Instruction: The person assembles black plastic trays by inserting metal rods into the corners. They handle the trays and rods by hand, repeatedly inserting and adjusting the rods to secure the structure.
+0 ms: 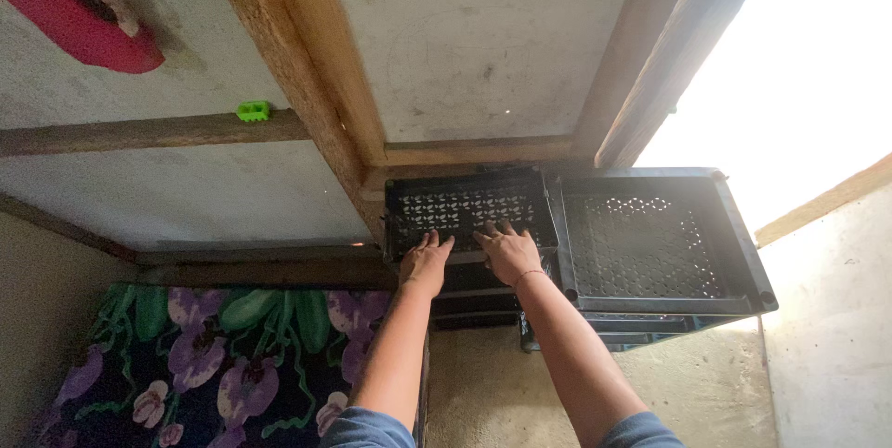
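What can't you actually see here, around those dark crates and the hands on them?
- Lower crates, head view: hidden behind both forearms and the top crate.
- Palms of left hand and right hand: turned away, pressed against the crate.
- Outdoors past the doorway: washed out by glare.
- Red object: cut off by the top-left edge.

Black perforated plastic crate (465, 211), top of a stack, opening outward, pressed into the corner beside the wooden post, just left of a second, larger black crate.
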